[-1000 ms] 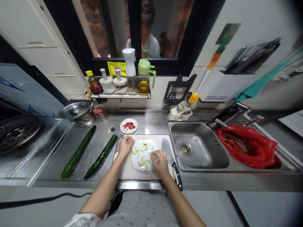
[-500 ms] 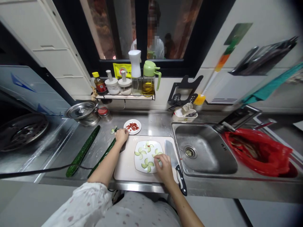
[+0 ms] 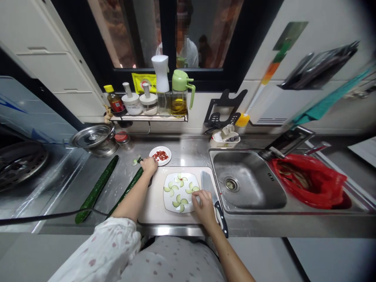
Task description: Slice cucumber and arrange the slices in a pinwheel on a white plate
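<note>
My left hand (image 3: 150, 165) is at the lower left rim of a small white dish (image 3: 168, 160) with chopped red pepper (image 3: 160, 155). Its fingers are curled together, and their tips are partly hidden. Over the right edge of a squarish white plate (image 3: 169, 205), my right hand (image 3: 203, 205) has thumb and forefinger bent into a pinch; anything between them is too small to make out. Thin cucumber slices (image 3: 179, 202) form several pinwheels on the plate, and the top one has a red bit at its centre. A pale cutting board (image 3: 151, 211) lies beneath the plate.
A knife (image 3: 217, 211) lies along the board's right side, beside the sink (image 3: 249, 184). Two cucumbers (image 3: 98, 186) lie on the left, with cut ends (image 3: 135, 161) behind. A dark cable (image 3: 58, 215) crosses them. A red bag (image 3: 311, 184) sits right of the sink.
My right hand has drawn back slightly, so the right-hand cucumber pinwheel shows more fully. My left hand stays by the dish. The whole view has shifted a little.
</note>
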